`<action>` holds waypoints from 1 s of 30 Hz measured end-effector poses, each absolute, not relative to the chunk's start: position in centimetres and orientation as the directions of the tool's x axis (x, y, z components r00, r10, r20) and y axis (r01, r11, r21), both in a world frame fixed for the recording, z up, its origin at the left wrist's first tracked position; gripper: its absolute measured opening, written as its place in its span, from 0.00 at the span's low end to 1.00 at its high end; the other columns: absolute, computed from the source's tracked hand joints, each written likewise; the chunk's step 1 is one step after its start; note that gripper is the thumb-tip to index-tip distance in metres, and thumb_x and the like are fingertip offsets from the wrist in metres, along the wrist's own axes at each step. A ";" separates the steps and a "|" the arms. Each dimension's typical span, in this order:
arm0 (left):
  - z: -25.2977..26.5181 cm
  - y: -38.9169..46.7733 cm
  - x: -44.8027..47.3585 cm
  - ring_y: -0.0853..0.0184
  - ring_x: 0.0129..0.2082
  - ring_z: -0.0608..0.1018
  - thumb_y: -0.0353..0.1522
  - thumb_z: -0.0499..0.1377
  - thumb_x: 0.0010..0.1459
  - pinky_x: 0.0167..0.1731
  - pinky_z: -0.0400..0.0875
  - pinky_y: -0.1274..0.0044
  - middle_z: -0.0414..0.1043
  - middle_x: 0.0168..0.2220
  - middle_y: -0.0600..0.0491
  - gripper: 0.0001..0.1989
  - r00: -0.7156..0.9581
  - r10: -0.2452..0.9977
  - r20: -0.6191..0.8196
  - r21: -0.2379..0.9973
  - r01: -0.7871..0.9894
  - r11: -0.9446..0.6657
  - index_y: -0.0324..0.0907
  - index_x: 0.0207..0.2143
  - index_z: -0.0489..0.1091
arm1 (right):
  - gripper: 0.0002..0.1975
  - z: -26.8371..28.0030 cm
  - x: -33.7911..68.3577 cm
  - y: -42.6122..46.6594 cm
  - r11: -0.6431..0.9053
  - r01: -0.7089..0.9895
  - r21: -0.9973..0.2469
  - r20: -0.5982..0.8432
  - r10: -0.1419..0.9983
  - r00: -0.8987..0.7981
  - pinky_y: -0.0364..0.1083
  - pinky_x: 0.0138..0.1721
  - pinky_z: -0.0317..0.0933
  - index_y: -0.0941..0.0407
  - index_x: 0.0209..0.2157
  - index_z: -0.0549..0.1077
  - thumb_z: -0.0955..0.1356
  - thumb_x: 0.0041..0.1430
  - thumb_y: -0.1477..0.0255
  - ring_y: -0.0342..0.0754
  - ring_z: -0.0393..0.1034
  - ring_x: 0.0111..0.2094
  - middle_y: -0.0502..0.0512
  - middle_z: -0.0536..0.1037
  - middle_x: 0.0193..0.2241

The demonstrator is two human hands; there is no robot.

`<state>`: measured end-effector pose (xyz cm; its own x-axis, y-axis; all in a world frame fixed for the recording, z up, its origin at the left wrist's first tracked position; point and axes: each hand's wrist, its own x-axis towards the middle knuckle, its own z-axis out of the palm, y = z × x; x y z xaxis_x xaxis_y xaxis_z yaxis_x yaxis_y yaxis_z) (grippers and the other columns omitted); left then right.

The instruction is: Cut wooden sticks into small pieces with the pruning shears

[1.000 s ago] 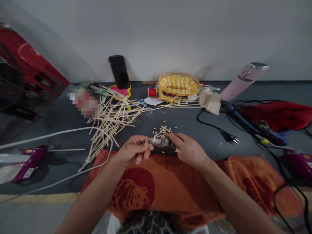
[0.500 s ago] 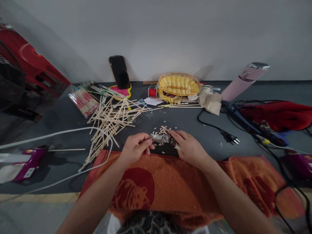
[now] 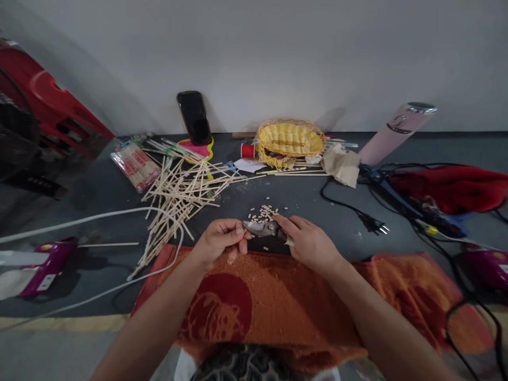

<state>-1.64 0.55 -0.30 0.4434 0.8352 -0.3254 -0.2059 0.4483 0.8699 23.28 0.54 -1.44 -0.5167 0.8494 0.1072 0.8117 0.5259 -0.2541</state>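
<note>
My right hand (image 3: 311, 241) is wrapped round the handles of a pair of pruning shears (image 3: 260, 228), whose metal blades point left. At the tip of the blades, my left hand (image 3: 224, 238) is closed in a pinch. Whatever lies between its thumb and finger is too small or hidden to make out. Just beyond the shears lie several short cut stick pieces (image 3: 265, 212), a few of them scattered round the blades. To the left of them spreads a loose heap of long thin wooden sticks (image 3: 184, 190).
An orange towel (image 3: 293, 301) covers the table's near edge. Behind stand a yellow woven basket (image 3: 291, 140), a red thread spool (image 3: 248, 151), a phone (image 3: 194, 117) and a pink flask (image 3: 397, 135). A black plug (image 3: 375, 225) lies right; a white cable (image 3: 119, 213) crosses left.
The fingers of my left hand have shifted slightly at the blade tip, the lower ones dropping a little. My right hand stays on the pruning shears, nearly in place.
</note>
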 end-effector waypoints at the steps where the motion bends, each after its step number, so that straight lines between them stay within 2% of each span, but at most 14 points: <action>1: -0.2 0.5 -1.6 0.79 0.08 0.65 0.40 0.64 0.52 0.08 0.56 0.86 0.74 0.19 0.54 0.15 0.445 0.833 -0.328 0.864 -0.216 0.455 0.36 0.29 0.70 | 0.25 -1.4 23.2 0.5 0.518 0.817 -0.253 0.108 0.854 -0.508 0.50 0.47 0.62 0.55 0.60 0.61 0.60 0.60 0.77 0.51 0.68 0.43 0.60 0.73 0.43; 5: 0.0 0.5 -1.8 0.79 0.08 0.64 0.40 0.65 0.51 0.07 0.55 0.87 0.73 0.18 0.54 0.15 0.468 0.820 -0.329 0.849 -0.232 0.474 0.35 0.28 0.70 | 0.26 -1.4 23.5 0.9 0.547 0.792 -0.271 0.149 0.837 -0.527 0.51 0.49 0.62 0.54 0.60 0.60 0.61 0.60 0.77 0.52 0.67 0.46 0.60 0.73 0.45; 8: 0.1 0.5 -2.2 0.80 0.07 0.61 0.41 0.66 0.50 0.06 0.51 0.87 0.70 0.15 0.55 0.16 0.523 0.808 -0.270 0.814 -0.324 0.482 0.36 0.26 0.69 | 0.28 -1.5 24.4 1.7 0.588 0.751 -0.301 0.196 0.809 -0.555 0.51 0.50 0.61 0.53 0.61 0.58 0.62 0.59 0.76 0.52 0.66 0.48 0.60 0.71 0.49; 11: 0.0 0.6 -2.4 0.81 0.07 0.60 0.39 0.65 0.52 0.07 0.52 0.87 0.68 0.15 0.57 0.15 0.526 0.826 -0.200 0.781 -0.423 0.459 0.37 0.25 0.68 | 0.28 -1.7 25.7 2.4 0.486 0.827 -0.284 0.231 0.871 -0.433 0.52 0.48 0.62 0.53 0.62 0.57 0.63 0.59 0.73 0.53 0.67 0.48 0.60 0.71 0.49; 14: -0.2 0.7 -2.1 0.81 0.08 0.62 0.37 0.64 0.54 0.09 0.55 0.87 0.71 0.17 0.55 0.12 0.491 0.839 -0.237 0.806 -0.382 0.451 0.36 0.29 0.71 | 0.30 -2.2 26.9 3.0 0.290 0.931 -0.221 0.226 0.944 -0.240 0.53 0.45 0.64 0.55 0.62 0.56 0.65 0.61 0.64 0.56 0.67 0.47 0.62 0.72 0.47; 16: -0.4 0.6 -1.7 0.80 0.09 0.64 0.37 0.63 0.55 0.10 0.55 0.87 0.72 0.18 0.55 0.11 0.463 0.849 -0.256 0.832 -0.342 0.438 0.36 0.33 0.72 | 0.30 -2.5 27.5 3.2 0.207 0.965 -0.163 0.201 0.964 -0.173 0.54 0.43 0.64 0.56 0.60 0.58 0.65 0.60 0.60 0.58 0.67 0.46 0.63 0.73 0.46; 19: -0.4 0.4 -1.0 0.79 0.11 0.66 0.38 0.63 0.55 0.12 0.57 0.86 0.74 0.21 0.54 0.13 0.412 0.871 -0.268 0.890 -0.242 0.388 0.37 0.37 0.72 | 0.29 -2.7 27.8 3.3 0.162 0.979 -0.127 0.192 0.972 -0.136 0.55 0.43 0.62 0.56 0.57 0.63 0.67 0.58 0.57 0.59 0.65 0.47 0.63 0.73 0.44; 21: -0.4 0.3 -0.6 0.78 0.14 0.68 0.38 0.62 0.56 0.15 0.60 0.85 0.74 0.23 0.53 0.13 0.388 0.887 -0.252 0.940 -0.119 0.319 0.37 0.35 0.71 | 0.26 -2.3 27.4 3.0 0.158 0.975 -0.153 0.240 0.964 -0.118 0.56 0.44 0.60 0.54 0.54 0.66 0.67 0.57 0.56 0.60 0.63 0.48 0.63 0.72 0.47; 23: -0.5 0.1 -0.2 0.78 0.16 0.68 0.38 0.60 0.57 0.17 0.62 0.85 0.75 0.25 0.53 0.12 0.379 0.901 -0.210 0.977 0.040 0.211 0.37 0.35 0.72 | 0.19 -1.5 26.5 2.5 0.194 0.951 -0.239 0.305 0.945 -0.116 0.56 0.46 0.58 0.54 0.48 0.70 0.65 0.60 0.58 0.59 0.61 0.50 0.61 0.71 0.49; 25: -0.7 0.0 0.0 0.78 0.17 0.69 0.38 0.58 0.59 0.20 0.63 0.84 0.75 0.27 0.53 0.11 0.377 0.912 -0.163 0.976 0.197 0.093 0.38 0.35 0.72 | 0.15 -0.6 25.1 1.6 0.305 0.843 -0.443 0.307 0.935 -0.177 0.50 0.45 0.58 0.56 0.38 0.72 0.60 0.66 0.62 0.52 0.64 0.44 0.58 0.73 0.39; 26: -0.8 -0.1 0.1 0.77 0.17 0.70 0.38 0.56 0.60 0.21 0.64 0.84 0.75 0.27 0.54 0.11 0.384 0.913 -0.139 0.965 0.259 0.038 0.39 0.36 0.72 | 0.16 -0.2 24.3 1.1 0.323 0.754 -0.571 0.254 0.944 -0.211 0.47 0.41 0.59 0.56 0.35 0.71 0.58 0.67 0.62 0.48 0.66 0.39 0.56 0.73 0.35; 28: -0.9 -0.1 0.2 0.76 0.18 0.70 0.37 0.54 0.62 0.22 0.64 0.83 0.75 0.26 0.55 0.11 0.415 0.905 -0.097 0.935 0.351 -0.060 0.40 0.37 0.72 | 0.20 0.2 22.9 0.1 0.264 0.574 -0.775 0.060 0.935 -0.350 0.43 0.33 0.57 0.56 0.32 0.69 0.55 0.68 0.60 0.44 0.64 0.30 0.52 0.72 0.28; 30: -0.9 -0.2 0.2 0.75 0.20 0.72 0.36 0.53 0.63 0.24 0.65 0.83 0.75 0.26 0.56 0.10 0.456 0.887 -0.065 0.894 0.422 -0.151 0.41 0.37 0.72 | 0.23 0.2 21.8 -0.6 0.161 0.460 -0.873 -0.077 0.887 -0.456 0.41 0.28 0.55 0.57 0.31 0.69 0.53 0.68 0.57 0.42 0.63 0.26 0.50 0.71 0.25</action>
